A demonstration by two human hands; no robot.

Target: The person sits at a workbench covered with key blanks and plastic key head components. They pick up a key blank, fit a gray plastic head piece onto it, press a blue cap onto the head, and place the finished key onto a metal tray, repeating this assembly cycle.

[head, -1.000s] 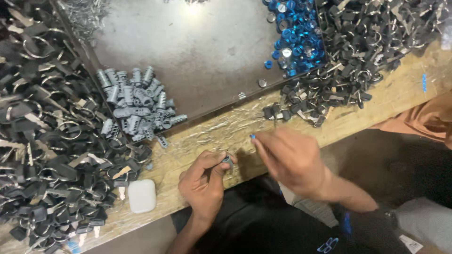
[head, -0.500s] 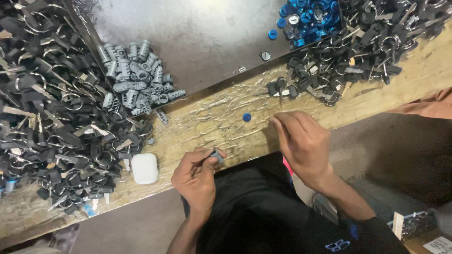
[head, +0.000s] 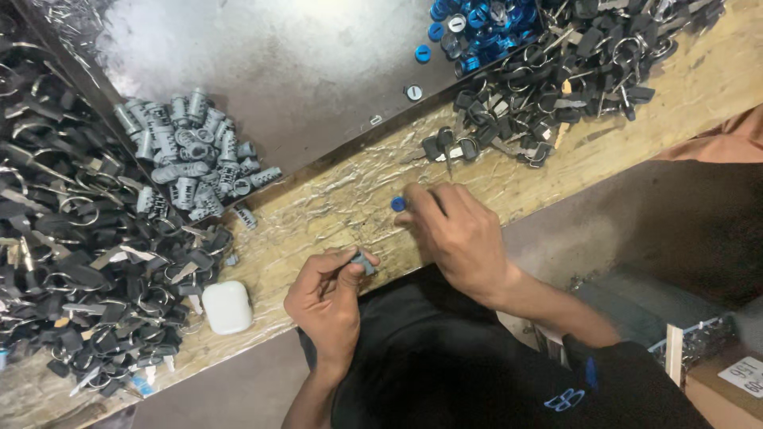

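My left hand pinches a small grey lock cylinder between thumb and fingers, just above the wooden bench edge. My right hand rests on the bench to the right, its fingertips touching a small blue cap. Whether the fingers grip the cap or only touch it cannot be told.
A heap of grey cylinders lies on a dark metal tray. Blue caps are piled at the tray's top right. Black-headed keys on rings lie in piles at the left and top right. A white earbud case sits near the front edge.
My right hand has slid left onto the blue cap that lay loose on the bench. My left hand still holds the grey cylinder.
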